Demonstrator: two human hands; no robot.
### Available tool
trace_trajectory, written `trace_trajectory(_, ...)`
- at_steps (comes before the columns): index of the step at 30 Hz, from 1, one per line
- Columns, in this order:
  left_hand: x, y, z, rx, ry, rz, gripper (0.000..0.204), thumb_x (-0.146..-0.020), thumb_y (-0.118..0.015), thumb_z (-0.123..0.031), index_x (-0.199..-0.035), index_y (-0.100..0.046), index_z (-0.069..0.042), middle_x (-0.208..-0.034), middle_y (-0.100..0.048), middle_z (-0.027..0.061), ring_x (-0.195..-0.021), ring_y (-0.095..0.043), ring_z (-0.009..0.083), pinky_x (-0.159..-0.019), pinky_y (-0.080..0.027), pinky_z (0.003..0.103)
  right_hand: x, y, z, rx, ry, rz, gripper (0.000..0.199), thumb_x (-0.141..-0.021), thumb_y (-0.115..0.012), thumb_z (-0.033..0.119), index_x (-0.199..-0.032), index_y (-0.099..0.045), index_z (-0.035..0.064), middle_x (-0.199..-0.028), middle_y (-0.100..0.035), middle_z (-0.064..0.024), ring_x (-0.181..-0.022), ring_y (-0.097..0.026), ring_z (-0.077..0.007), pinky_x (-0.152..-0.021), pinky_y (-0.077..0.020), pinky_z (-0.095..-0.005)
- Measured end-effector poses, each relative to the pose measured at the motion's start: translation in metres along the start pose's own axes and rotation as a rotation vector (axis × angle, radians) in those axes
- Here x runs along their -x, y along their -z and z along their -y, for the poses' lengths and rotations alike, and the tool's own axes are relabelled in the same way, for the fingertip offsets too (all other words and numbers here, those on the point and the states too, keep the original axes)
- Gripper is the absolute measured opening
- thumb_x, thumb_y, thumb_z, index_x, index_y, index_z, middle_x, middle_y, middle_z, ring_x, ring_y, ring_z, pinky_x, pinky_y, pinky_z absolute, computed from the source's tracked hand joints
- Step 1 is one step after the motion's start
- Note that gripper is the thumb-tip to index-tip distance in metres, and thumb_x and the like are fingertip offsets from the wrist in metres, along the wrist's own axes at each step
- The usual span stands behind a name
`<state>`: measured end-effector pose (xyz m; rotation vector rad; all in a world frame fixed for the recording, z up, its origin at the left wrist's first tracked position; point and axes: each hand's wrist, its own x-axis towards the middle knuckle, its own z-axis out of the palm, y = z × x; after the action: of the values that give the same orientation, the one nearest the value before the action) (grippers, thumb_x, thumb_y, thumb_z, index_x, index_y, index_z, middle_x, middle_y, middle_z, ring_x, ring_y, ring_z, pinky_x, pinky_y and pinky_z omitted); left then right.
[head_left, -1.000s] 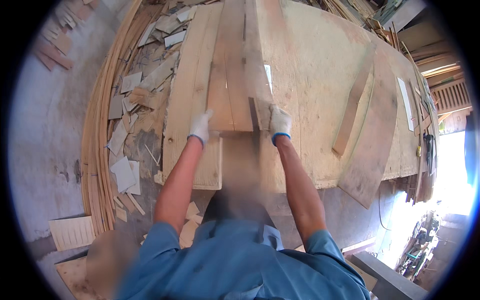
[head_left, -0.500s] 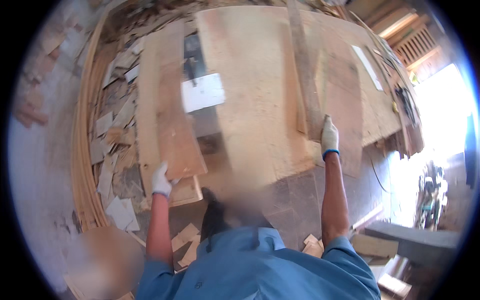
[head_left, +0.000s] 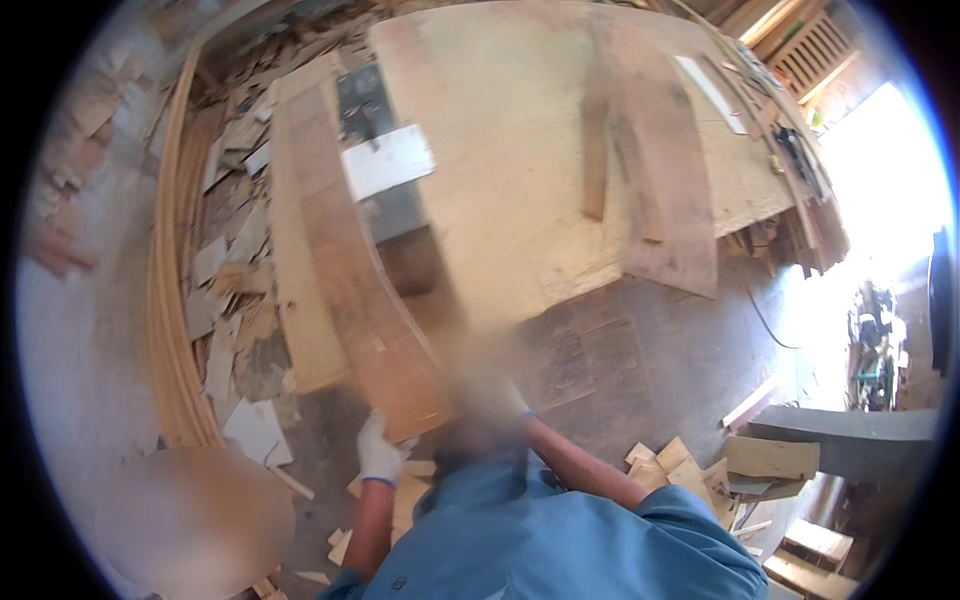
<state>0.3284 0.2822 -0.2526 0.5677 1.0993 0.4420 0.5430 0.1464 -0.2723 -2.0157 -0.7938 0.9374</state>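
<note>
First, at nine o'clock, long wooden strips border a heap of scraps that fills the space up to a pale plank. At eight o'clock, a blurred round patch hides what lies behind it. A long reddish board slants over the plank from between ten and eleven o'clock down to seven, its near end jutting past the plank's edge. There the gloved left hand grasps its left corner. At eleven o'clock, a dark gap holds a blackish object, too blurred to name; a white sheet lies across the gap. Just right of six o'clock, the right hand is mostly smeared out; I cannot tell whether it grips anything. A broad plywood sheet spans twelve o'clock, its middle bare. At one o'clock lies a brown stick; at two, a wide brown board overhangs the plywood's near edge. Open grey floor spreads toward four o'clock, ending at loose offcuts and a grey beam.
</note>
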Motion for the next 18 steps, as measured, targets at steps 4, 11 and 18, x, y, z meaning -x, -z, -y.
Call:
trace_trajectory(4, 0.028, 0.036, 0.034, -0.081, 0.089, 0.059, 0.041, -0.104, -0.051, -0.035, -0.135, -0.055, -0.009, -0.132, -0.061, 0.0106, -0.118, -0.062, 0.0309, -0.085, -0.057, 0.054, 0.042, -0.052, 0.0, 0.386, 0.322, -0.108, 0.024, -0.094, -0.055, 0.022, -0.111, -0.066, 0.0097, -0.104, -0.067, -0.0171, -0.101, -0.065, -0.0348, -0.085, -0.0541, -0.0444)
trace_trajectory(11, 0.039, 0.1, 0.071, -0.199, -0.037, 0.086, 0.045, -0.104, -0.053, -0.037, -0.132, -0.058, -0.002, -0.129, -0.063, 0.011, -0.116, -0.062, 0.0239, -0.101, -0.051, 0.04, 0.145, -0.083, -0.026, 0.022, -0.004, -0.207, 0.027, -0.098, -0.062, 0.024, -0.104, -0.068, -0.0015, -0.095, -0.07, -0.0205, -0.093, -0.07, -0.0307, -0.083, -0.0522, -0.0375)
trace_trajectory(18, -0.021, 0.131, 0.158, -0.266, -0.384, 0.104, 0.048, -0.101, -0.06, -0.044, -0.126, -0.061, -0.002, -0.113, -0.068, 0.0087, -0.102, -0.067, 0.0204, -0.089, -0.056, 0.037, 0.266, -0.085, -0.06, 0.127, -0.085, -0.151, 0.026, -0.098, -0.06, 0.022, -0.103, -0.07, -0.0015, -0.094, -0.071, -0.0193, -0.092, -0.07, -0.025, -0.082, -0.0525, -0.0352)
